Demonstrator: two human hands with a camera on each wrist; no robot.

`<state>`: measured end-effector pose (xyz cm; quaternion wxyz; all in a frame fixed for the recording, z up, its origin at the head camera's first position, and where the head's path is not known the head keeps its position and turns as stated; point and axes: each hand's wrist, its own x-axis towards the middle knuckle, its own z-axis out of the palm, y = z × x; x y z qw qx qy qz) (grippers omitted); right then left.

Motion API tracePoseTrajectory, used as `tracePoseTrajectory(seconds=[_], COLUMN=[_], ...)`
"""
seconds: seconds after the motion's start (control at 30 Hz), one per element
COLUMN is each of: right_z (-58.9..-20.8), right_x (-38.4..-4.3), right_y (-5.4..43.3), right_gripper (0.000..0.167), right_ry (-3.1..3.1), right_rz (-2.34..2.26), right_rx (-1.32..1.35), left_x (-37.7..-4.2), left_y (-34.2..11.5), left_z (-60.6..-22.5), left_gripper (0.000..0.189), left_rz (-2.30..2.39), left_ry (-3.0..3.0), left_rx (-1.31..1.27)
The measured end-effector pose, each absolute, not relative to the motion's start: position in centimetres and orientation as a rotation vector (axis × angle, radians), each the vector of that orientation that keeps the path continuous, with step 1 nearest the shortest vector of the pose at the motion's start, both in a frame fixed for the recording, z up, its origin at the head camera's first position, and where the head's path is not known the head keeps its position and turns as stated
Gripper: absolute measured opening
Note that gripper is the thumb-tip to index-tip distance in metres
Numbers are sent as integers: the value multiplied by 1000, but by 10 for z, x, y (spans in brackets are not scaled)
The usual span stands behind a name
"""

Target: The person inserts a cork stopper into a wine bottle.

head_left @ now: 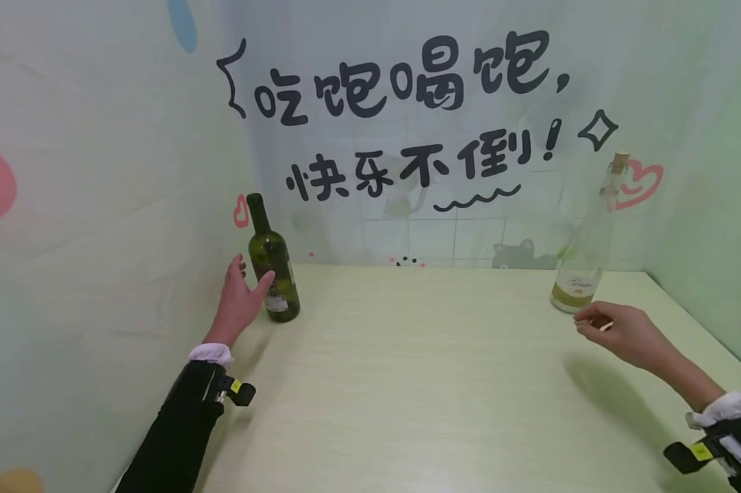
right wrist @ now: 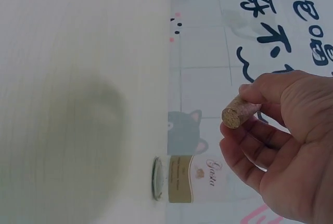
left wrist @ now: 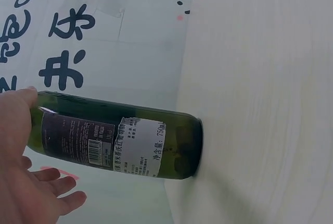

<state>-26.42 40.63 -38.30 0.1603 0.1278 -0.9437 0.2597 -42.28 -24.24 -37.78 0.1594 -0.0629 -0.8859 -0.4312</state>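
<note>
A dark green wine bottle [head_left: 270, 248] stands upright on the table at the left. My left hand [head_left: 237, 301] is at its near left side, fingers spread and thumb in front of the glass; whether it touches the bottle I cannot tell. Two labels, one dark and one white [left wrist: 139, 148], show in the left wrist view. Between thumb and fingertips, my right hand [head_left: 629, 335] pinches a cork [right wrist: 237, 115], held above the table. Behind that hand stands a clear glass bottle [head_left: 575, 284] with a label and a cork stopper [head_left: 620, 159] in its neck.
The pale table [head_left: 420, 370] lies between the two bottles. A printed backdrop [head_left: 370, 236] with dark lettering rises along its far edge, and light sheets close in the left [head_left: 99, 239] and right [head_left: 716, 226] sides.
</note>
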Motion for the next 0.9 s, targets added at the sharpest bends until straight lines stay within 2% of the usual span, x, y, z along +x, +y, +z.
tracePoseTrajectory(seconds=[0.37,0.9], right_z=[-369,-361], right_x=[-257,-250], right_y=[378,361], right_gripper=[13,17], right_ry=[-2625,-2555], right_rz=[764,815], right_rx=[495,590], left_x=[-440,-463], left_y=[-235,-223], left_z=[-374,-375], left_gripper=[99,110], left_rz=[-1337,-1563], left_ry=[-2428,-2264], left_rx=[-142,-75])
